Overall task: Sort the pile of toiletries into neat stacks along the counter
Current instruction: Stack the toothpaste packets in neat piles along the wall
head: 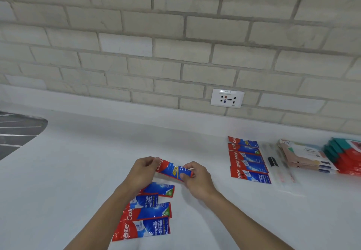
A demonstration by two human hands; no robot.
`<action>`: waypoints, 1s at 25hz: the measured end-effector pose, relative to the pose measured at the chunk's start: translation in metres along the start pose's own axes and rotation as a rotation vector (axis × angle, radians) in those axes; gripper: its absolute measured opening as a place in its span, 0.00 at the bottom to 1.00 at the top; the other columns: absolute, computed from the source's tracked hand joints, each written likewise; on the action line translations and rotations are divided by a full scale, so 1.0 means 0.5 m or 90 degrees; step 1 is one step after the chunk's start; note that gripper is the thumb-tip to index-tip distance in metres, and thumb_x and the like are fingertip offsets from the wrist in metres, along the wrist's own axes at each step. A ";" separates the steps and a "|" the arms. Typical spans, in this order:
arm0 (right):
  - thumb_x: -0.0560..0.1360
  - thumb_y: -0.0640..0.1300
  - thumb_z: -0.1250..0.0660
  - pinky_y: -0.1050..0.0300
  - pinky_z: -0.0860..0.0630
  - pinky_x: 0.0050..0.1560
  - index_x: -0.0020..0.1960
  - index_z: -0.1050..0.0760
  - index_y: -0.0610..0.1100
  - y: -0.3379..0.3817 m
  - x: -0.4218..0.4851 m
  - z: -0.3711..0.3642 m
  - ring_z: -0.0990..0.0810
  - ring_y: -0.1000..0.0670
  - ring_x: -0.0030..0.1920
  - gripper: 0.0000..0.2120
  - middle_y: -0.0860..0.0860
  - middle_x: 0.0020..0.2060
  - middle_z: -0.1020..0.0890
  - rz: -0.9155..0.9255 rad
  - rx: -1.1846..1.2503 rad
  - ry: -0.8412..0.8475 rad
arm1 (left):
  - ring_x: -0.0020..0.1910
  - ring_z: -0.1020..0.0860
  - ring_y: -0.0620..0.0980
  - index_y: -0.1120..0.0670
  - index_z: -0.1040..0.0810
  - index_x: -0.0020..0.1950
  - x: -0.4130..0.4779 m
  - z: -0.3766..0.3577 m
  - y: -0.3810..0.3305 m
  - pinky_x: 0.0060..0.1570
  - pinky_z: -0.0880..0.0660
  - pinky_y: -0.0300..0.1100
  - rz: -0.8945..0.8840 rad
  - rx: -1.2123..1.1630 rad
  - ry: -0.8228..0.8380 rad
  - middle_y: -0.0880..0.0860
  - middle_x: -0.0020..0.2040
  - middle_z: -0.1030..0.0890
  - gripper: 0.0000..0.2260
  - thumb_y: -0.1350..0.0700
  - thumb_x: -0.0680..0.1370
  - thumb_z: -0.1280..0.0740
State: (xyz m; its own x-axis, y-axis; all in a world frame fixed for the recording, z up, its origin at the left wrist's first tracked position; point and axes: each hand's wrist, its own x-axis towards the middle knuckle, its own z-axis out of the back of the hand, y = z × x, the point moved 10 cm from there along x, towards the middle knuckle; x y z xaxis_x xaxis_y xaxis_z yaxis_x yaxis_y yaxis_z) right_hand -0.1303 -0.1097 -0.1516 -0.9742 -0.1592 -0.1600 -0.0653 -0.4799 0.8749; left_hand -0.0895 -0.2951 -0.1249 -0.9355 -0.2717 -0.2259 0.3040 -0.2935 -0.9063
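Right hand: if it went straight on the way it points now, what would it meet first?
The right hand points left and slightly away, pinching one end of the toothpaste sachet. Carrying that along, it would probably meet the left hand gripping the other end first; depth is uncertain.

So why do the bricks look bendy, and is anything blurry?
Head view: the wide lens bows the pale brick wall; the teal and red packs at the right edge look smeared; the red and blue toothpaste sachets lying nearest read clearly.
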 end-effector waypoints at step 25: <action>0.74 0.39 0.29 0.73 0.29 0.28 0.50 0.28 0.48 -0.128 0.128 0.542 0.19 0.57 0.39 0.10 0.52 0.39 0.19 -0.006 0.009 -0.282 | 0.36 0.18 0.44 0.55 0.21 0.52 0.200 -0.412 -0.240 0.34 0.26 0.33 -0.083 0.050 -0.035 0.49 0.40 0.18 0.10 0.52 0.74 0.27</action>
State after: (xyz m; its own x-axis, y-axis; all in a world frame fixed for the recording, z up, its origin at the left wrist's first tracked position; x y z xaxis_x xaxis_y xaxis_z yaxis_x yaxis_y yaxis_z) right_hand -0.2470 0.1449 -0.0940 -0.9719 0.2319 0.0401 -0.0752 -0.4676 0.8807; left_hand -0.2566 -0.0982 -0.1122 -0.9571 -0.2764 -0.0867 0.1965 -0.3995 -0.8955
